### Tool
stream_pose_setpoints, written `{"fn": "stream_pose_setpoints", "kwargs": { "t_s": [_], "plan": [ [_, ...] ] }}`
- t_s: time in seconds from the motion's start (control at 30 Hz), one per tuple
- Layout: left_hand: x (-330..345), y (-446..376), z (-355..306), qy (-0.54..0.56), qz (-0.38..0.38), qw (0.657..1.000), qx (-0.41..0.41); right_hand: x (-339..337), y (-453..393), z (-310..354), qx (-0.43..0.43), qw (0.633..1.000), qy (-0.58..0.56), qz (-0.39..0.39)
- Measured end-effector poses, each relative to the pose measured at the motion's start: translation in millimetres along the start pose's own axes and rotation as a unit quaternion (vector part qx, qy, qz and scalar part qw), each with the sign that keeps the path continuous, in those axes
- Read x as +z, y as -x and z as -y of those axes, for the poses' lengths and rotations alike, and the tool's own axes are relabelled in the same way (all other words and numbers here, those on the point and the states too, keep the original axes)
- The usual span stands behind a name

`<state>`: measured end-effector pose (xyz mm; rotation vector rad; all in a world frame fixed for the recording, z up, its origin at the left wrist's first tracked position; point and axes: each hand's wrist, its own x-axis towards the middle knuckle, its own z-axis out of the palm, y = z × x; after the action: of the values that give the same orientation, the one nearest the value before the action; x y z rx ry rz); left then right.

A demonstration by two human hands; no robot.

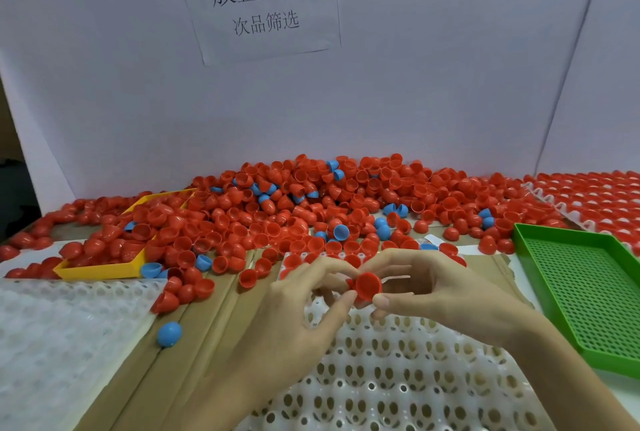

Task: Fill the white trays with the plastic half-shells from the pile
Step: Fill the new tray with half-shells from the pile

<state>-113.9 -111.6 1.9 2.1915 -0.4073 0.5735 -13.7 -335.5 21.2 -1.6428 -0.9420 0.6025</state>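
A red half-shell [367,287] sits pinched between the fingertips of both the left hand [298,313] and right hand [440,295], above the nearly bare white tray [398,378]. A loose pinch could drop it askew across sockets. The yellow tray [104,269] holds red shells; the green tray [581,292] looks bare.

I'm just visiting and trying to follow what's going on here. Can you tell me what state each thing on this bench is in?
Left hand: pinches the red half-shell.
Right hand: pinches the same shell.
Red half-shell: held above the tray, not yet placed.
White tray: near pockets unfilled.
Far right tray: filled with red shells.
Green tray: holds nothing.
Yellow tray: partly buried in shells.
Pile: loose, mostly red, some blue.
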Motion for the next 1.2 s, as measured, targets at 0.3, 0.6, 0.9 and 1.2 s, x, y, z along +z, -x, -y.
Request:
{"fn": "stream_pose_setpoints", "kwargs": {
  "t_s": [0.3,0.6,0.9,1.2],
  "plan": [
    [-7.8,-3.8,-3.8,0.151,0.026,0.985,-0.078,3.0,-1.9,-1.4,0.012,0.999,-0.036,0.015],
    [4.5,0.6,-4.0,0.078,0.007,0.994,-0.070,4.7,-2.3,-4.0,0.039,0.998,0.017,0.048],
    [-44.3,-19.9,34.5,-0.045,-0.094,0.988,-0.113,-27.3,7.2,-6.1,0.046,0.985,-0.107,-0.129],
    [-21.7,-17.8,53.2,-0.150,-0.038,0.988,-0.027,-43.7,9.0,-18.1,0.054,0.938,-0.176,-0.293]
  ]
}}
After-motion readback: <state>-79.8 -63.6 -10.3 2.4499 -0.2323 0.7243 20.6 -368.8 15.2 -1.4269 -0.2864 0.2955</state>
